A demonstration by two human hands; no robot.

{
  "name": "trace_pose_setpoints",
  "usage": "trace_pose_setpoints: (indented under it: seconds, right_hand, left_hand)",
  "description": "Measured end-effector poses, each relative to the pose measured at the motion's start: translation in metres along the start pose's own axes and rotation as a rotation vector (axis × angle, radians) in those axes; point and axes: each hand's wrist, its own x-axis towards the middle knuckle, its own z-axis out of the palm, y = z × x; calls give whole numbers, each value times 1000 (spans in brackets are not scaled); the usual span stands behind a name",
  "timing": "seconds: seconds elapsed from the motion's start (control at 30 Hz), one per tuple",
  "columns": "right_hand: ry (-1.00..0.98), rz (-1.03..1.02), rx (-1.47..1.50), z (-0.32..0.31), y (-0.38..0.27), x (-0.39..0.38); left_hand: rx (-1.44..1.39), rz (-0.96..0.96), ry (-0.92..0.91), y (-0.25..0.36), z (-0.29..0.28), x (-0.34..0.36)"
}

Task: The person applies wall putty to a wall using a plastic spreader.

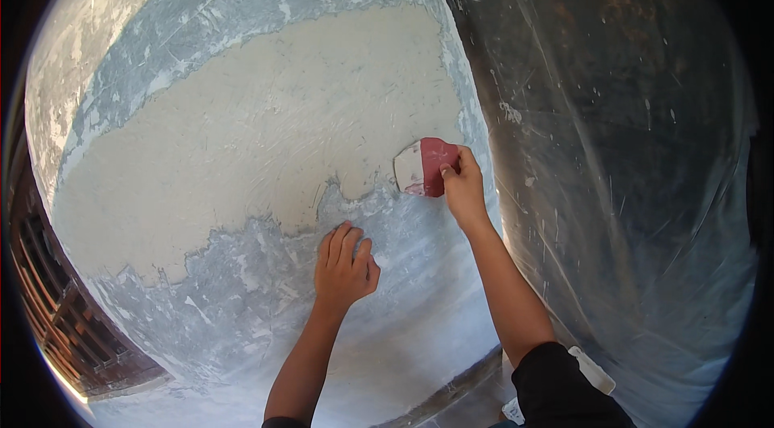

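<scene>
Legible text: none. Red scraper point(438, 168): pale marks on its face, unreadable at this size. Plastered wall point(266, 105): streaks and patches out to its right edge, no letters or numerals made out. Dark plastic sheeting point(621, 154) beyond that edge: pale specks and creases, no characters distinguishable.

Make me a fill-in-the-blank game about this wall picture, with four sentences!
The scraper in the person's right hand is coloured ____ where gripped.
The left hand is holding ____.
The right sleeve is coloured ____.
In the picture, the big pale patch lies ____ the left hand.
Missing words: red; nothing; black; above.
</scene>
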Motion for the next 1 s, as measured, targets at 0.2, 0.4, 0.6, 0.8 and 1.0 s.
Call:
trace_pose_setpoints:
  seconds: [0.2,0.4,0.6,0.8,1.0]
  right_hand:
    - [87,163,85,-22,14,5]
    - [5,71,-26,-3,4,-1]
    - [39,138,190,-4,14,-6]
    - [249,143,79,-27,31,2]
    - [180,103,152,-34,5,-6]
  left_hand:
    - [2,6,1,0,1,2]
    - [9,14,16,0,-1,0]
    - [19,13,-10,0,0,0]
    - [-1,9,16,1,2,3]
    - [4,2,10,-1,-1,0]
